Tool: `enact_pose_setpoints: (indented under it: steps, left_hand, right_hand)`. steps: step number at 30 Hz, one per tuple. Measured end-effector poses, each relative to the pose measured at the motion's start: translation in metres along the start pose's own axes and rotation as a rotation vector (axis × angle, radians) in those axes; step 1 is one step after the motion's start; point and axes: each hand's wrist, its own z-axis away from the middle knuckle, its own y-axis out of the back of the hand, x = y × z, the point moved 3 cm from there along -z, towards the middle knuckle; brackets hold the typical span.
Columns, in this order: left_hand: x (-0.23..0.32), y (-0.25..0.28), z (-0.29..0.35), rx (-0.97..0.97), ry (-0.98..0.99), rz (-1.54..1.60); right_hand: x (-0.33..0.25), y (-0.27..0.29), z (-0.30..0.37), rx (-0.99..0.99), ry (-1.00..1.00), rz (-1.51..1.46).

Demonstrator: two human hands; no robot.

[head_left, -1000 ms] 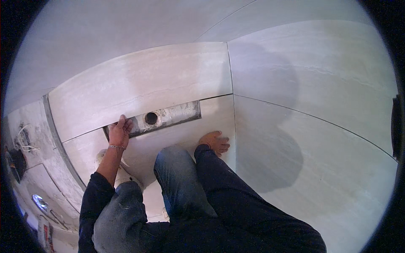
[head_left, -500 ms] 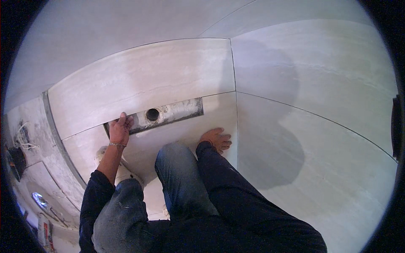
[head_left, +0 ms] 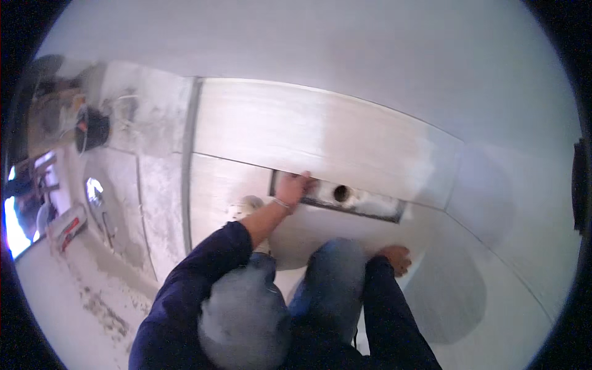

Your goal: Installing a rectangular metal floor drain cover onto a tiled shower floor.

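My left hand is at the left end of a long rectangular cut-out between pale stone-look floor tiles. Its fingers are bent at the edge of the far tile; blur hides whether they grip anything. Inside the cut-out, a round dark drain hole sits in rough grey mortar. My right hand rests on the near tile to the right, close to the wall, with its fingers apart and nothing held.
A pale tiled wall rises on the right. Left of a grey edge strip lies bare, dusty flooring with a black bucket-like thing and a white-and-red bag. My knees are between my arms.
My view has swung to the left, so the cut-out and both hands appear farther right and more of the left side shows. Both hands stay at about the same places on the tiles.
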Motion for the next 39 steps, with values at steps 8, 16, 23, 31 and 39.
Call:
enact_pose_setpoints:
  steps: [8,16,23,31,39]
  left_hand:
    - [0.009,0.005,0.006,0.033,-0.019,0.181]
    - [0.005,0.011,0.002,-0.010,-0.002,0.198]
    - [0.008,0.012,0.004,-0.004,0.036,0.197]
    - [0.008,0.014,0.002,-0.012,0.093,0.143]
    - [0.008,0.016,0.000,-0.067,0.157,0.008]
  right_hand:
    - [-0.002,-0.023,-0.008,-0.122,-0.331,-0.318]
    - [-0.003,0.003,0.004,-0.201,-0.109,-0.189]
    - [-0.006,0.012,0.003,-0.196,-0.029,-0.149]
    - [-0.007,0.000,0.005,-0.095,-0.152,-0.278]
    - [-0.003,0.022,0.005,-0.032,-0.242,-0.330]
